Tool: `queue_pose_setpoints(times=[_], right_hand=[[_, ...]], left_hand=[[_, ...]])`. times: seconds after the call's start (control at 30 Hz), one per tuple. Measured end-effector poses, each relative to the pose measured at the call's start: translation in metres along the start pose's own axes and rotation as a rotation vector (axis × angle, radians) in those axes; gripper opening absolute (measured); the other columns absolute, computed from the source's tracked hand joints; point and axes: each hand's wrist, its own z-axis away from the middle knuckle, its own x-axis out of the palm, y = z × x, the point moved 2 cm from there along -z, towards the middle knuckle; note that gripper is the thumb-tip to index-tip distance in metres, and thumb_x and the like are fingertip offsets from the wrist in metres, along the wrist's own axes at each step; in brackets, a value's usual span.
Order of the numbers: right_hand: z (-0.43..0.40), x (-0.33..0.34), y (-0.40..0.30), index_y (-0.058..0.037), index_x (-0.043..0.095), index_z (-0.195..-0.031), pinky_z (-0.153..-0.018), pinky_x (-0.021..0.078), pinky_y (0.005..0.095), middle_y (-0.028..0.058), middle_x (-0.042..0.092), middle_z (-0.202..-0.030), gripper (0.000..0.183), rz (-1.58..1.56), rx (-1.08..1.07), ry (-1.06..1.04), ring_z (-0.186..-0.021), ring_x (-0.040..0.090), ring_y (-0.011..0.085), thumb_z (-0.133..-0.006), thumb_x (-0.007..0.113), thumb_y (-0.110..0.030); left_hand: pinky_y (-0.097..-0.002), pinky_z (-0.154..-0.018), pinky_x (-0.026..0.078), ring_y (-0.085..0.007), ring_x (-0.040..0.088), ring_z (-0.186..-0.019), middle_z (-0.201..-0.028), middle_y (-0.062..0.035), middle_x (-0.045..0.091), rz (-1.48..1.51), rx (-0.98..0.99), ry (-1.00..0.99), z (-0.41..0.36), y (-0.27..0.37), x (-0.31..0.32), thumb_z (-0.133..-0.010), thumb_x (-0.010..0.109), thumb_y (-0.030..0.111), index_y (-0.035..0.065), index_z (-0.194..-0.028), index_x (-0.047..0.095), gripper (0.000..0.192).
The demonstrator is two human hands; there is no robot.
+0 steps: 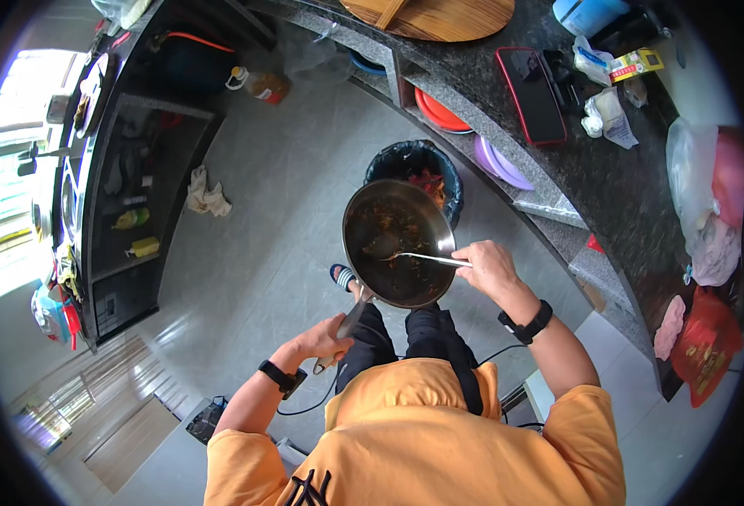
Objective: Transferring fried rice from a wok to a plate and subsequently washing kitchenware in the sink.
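Note:
My left hand (324, 340) grips the long handle of a metal frying pan (398, 243), which is held out in front of my body above the floor. Brown and orange food scraps stick to the dark inside of the pan. In my right hand (491, 269) is a thin metal utensil (441, 259), perhaps a spoon or fork, with its end inside the pan near the middle. Beyond the pan, partly covered by it, stands a trash bin lined with a black bag (381, 163); red and orange waste shows inside.
A dark granite counter (606, 183) with shelves below curves along the right, bearing a red-edged phone (532, 95) and a round wooden board (454, 19). A cloth (207, 193) and an oil jug (264, 85) are on the floor at left, near another counter unit (103, 152).

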Motion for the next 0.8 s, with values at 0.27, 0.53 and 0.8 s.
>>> queue_pose_setpoints(times=[0.27,0.53,0.8], right_hand=[[0.009,0.019,-0.008,-0.0131,0.071,-0.086,-0.069,0.051,0.0391,0.0122,0.066,-0.076,0.018,-0.011,0.082,0.017,-0.075,0.064,0.0308,-0.068,0.071,-0.015],[0.005,0.013,-0.011,-0.0106,0.069,-0.083,-0.069,0.0508,0.0411,0.0138,0.065,-0.075,0.016,-0.029,0.14,0.009,-0.074,0.064,0.0321,-0.068,0.071,-0.016],[0.008,0.028,-0.006,-0.0121,0.069,-0.085,-0.069,0.0504,0.0422,0.0135,0.065,-0.076,0.016,-0.047,0.165,-0.034,-0.075,0.063,0.0336,-0.073,0.069,-0.023]], left_hand=[[-0.0297,-0.048,0.047,-0.0146,0.054,-0.049,-0.06,-0.0054,0.054,0.124,-0.02,0.002,-0.003,0.008,0.005,-0.082,0.056,0.01,0.0006,-0.096,0.043,0.022],[-0.029,-0.046,0.045,-0.0141,0.053,-0.049,-0.059,-0.0055,0.053,0.175,0.039,-0.004,-0.005,0.013,0.012,-0.083,0.055,0.009,0.0005,-0.096,0.041,0.021],[-0.0291,-0.046,0.044,-0.0141,0.051,-0.049,-0.06,-0.0051,0.052,0.225,-0.018,0.011,-0.017,0.02,0.016,-0.084,0.056,0.011,0.001,-0.094,0.042,0.02]])
